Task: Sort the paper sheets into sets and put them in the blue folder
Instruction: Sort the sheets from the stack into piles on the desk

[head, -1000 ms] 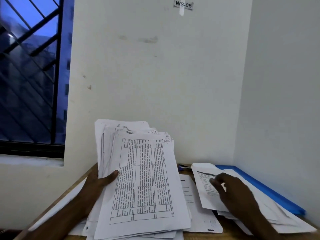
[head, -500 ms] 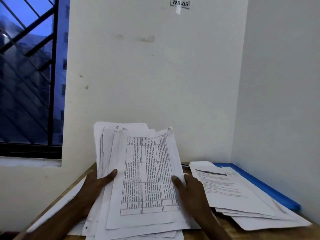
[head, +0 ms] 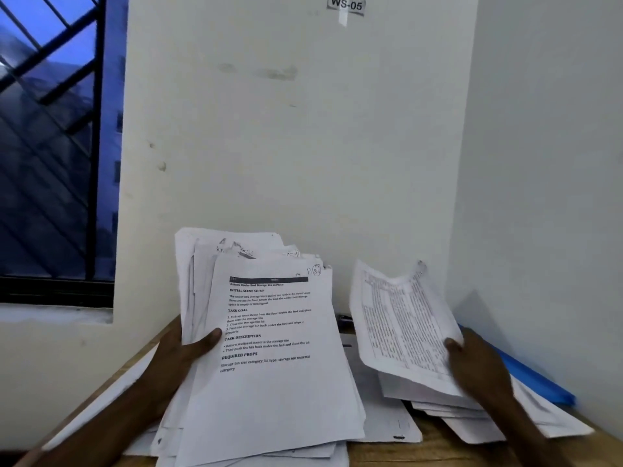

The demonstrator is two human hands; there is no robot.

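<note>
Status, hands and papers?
Left hand grips stack of white printed sheets. Right hand holds a table-printed sheet over the right paper pile. Blue flat folder under that pile.

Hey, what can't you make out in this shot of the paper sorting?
Head view only:
- Folder: mostly under the right pile and right hand; open or closed, unclear.
- Sheet in the right hand: blurred, print unreadable.
- Stack in the left hand: lower pages hidden by the top page.
- Dark item by the wall: too small, partly behind the stack.
</note>
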